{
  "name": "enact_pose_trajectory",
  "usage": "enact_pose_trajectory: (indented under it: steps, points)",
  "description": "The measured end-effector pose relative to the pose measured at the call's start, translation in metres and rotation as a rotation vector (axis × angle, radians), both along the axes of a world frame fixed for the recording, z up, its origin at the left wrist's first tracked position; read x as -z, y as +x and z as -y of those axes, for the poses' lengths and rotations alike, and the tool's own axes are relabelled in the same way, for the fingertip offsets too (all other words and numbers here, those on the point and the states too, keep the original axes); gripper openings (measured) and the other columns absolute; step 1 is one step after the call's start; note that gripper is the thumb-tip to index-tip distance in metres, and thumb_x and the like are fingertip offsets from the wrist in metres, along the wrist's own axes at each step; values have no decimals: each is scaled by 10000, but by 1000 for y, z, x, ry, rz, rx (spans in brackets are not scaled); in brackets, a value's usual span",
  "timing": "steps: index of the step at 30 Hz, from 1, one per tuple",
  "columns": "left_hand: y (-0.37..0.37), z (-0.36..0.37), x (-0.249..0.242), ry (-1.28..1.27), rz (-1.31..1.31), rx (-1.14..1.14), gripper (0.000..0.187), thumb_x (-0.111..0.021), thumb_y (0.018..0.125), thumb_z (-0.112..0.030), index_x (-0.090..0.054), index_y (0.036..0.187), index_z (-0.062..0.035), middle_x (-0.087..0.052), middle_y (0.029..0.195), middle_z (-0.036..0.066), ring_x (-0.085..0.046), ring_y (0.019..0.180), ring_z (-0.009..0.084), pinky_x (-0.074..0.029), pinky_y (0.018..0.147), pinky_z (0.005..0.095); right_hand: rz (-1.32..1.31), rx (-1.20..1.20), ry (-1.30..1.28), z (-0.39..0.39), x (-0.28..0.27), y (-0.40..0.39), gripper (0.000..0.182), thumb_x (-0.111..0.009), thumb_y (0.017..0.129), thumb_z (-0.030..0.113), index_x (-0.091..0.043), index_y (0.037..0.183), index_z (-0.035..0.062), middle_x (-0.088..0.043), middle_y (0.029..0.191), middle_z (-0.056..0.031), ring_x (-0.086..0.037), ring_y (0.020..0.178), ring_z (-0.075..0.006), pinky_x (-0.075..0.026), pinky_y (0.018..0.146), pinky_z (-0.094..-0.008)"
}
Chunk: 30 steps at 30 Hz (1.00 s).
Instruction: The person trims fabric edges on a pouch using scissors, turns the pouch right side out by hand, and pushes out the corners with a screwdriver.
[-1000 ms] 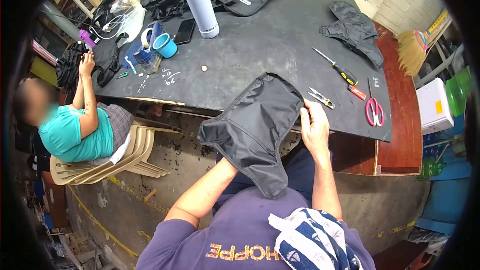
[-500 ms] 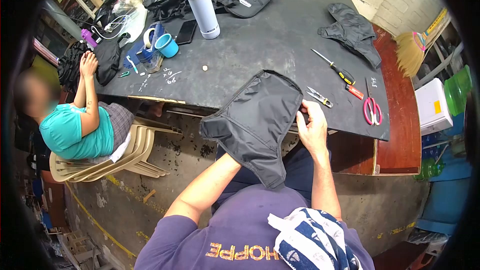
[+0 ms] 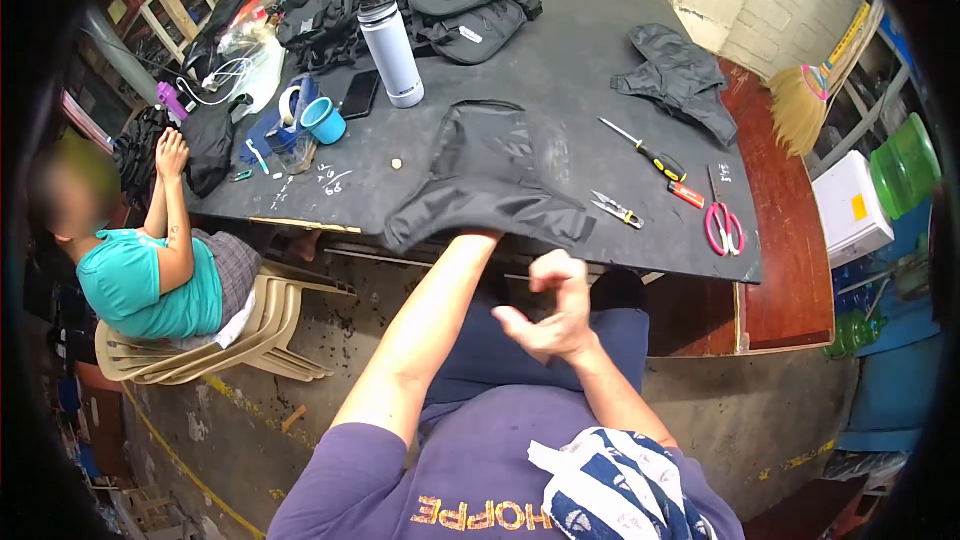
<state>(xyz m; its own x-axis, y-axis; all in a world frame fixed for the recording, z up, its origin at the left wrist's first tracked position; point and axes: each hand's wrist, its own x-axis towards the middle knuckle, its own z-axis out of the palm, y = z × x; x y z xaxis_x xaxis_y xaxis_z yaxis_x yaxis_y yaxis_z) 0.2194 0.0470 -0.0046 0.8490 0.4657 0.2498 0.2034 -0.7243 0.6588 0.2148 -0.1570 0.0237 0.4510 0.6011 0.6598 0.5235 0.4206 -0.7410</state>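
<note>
A black fabric piece (image 3: 485, 180) with bound edges and side flaps lies over the near edge of the dark table. My left hand (image 3: 480, 239) reaches beneath it; only the wrist end shows, and the fingers are hidden under the cloth. Just in front of the table edge, right of my left forearm, my right hand (image 3: 556, 308) is held in the air. Its thumb stands apart from the bent, slightly blurred fingers, with nothing between them. Closest to it on the tabletop are small snips (image 3: 618, 210).
A screwdriver (image 3: 655, 157), a red cutter (image 3: 686, 195) and pink-handled scissors (image 3: 725, 225) lie at the right. Another black piece (image 3: 680, 85) rests behind them. A bottle (image 3: 392, 55), blue cup (image 3: 323, 121) and black bags (image 3: 470, 10) stand further back. A person (image 3: 150, 270) sits at left.
The black piece has gone from being held up before me to lying forward on the table. My right hand has left its edge and moved left and down toward me.
</note>
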Motion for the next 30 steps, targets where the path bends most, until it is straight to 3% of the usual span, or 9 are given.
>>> enact_pose_trajectory:
  steps: [2, 4, 6, 8, 10, 15, 20, 23, 30]
  points:
    - [-2, 0, -3, 1, -16, -14, 499, -580, 1017, -444, -664, 1357, -88, -660, 1353, 142, -600, 1286, 293, -442, 1122, 423, 23, -29, 59, 5, -31, -15, 376, -842, 779, 91, -596, 1059, 45, -586, 858, -62, -581, 757, -195, -471, 689, -323]
    - [0, 6, -6, 11, -21, -62, 499, -583, 1014, -445, -665, 1354, -89, -661, 1350, 142, -602, 1282, 294, -445, 1119, 424, 51, -518, 33, 15, -67, -11, 234, -829, 826, 157, -622, 870, 58, -545, 768, -56, -575, 722, -211, -458, 654, -327]
    - [-2, 3, -9, 10, -38, -119, 499, -586, 1011, -445, -666, 1352, -90, -663, 1348, 142, -604, 1278, 296, -448, 1116, 424, -57, -1524, 179, 23, -106, 8, 239, -772, 923, 217, -662, 789, 53, -581, 775, -57, -584, 702, -207, -447, 604, -338]
    - [-6, 6, -10, 5, -49, -142, 499, -589, 1008, -445, -668, 1350, -90, -665, 1345, 142, -607, 1274, 297, -452, 1113, 424, 72, -1700, 173, 55, -158, 11, 295, -722, 990, 280, -715, 847, 22, -629, 779, -25, -585, 649, -193, -423, 560, -321]
    - [-8, 11, -15, 10, -44, -144, 499, -592, 1005, -445, -669, 1348, -91, -667, 1342, 142, -609, 1270, 299, -455, 1110, 424, 264, -1911, 126, 70, -183, 14, 658, -741, 962, 490, -590, 1427, 50, -670, 945, -12, -672, 779, -183, -553, 716, -329]
    - [-11, 15, -27, 29, -48, -207, 498, -599, 998, -446, -672, 1342, -94, -671, 1335, 141, -615, 1260, 302, -463, 1103, 424, 670, -1726, 42, 101, -242, 24, 296, -755, 948, 317, -738, 1144, 95, -641, 846, -8, -667, 776, -153, -543, 727, -289]
    - [-14, 16, -36, 32, -70, -249, 498, -606, 990, -447, -676, 1336, -96, -676, 1328, 141, -621, 1250, 306, -471, 1095, 425, 535, -1418, 508, 189, -258, -6, 119, -703, 828, 184, -749, 882, 89, -672, 759, -40, -648, 676, -216, -458, 589, -448]
    - [-16, 22, -44, 47, -69, -267, 498, -610, 985, -447, -677, 1333, -97, -678, 1324, 141, -624, 1244, 308, -475, 1091, 425, 524, -1406, 492, 213, -245, 3, 123, -707, 838, 189, -749, 885, 83, -670, 760, -38, -643, 672, -214, -454, 585, -437]
    - [-24, 25, -61, 63, -78, -297, 497, -620, 975, -448, -682, 1325, -100, -684, 1314, 141, -633, 1230, 313, -486, 1080, 426, 458, -1359, 418, 144, -245, 21, 147, -724, 872, 206, -749, 893, 62, -663, 767, -32, -624, 658, -208, -440, 573, -401]
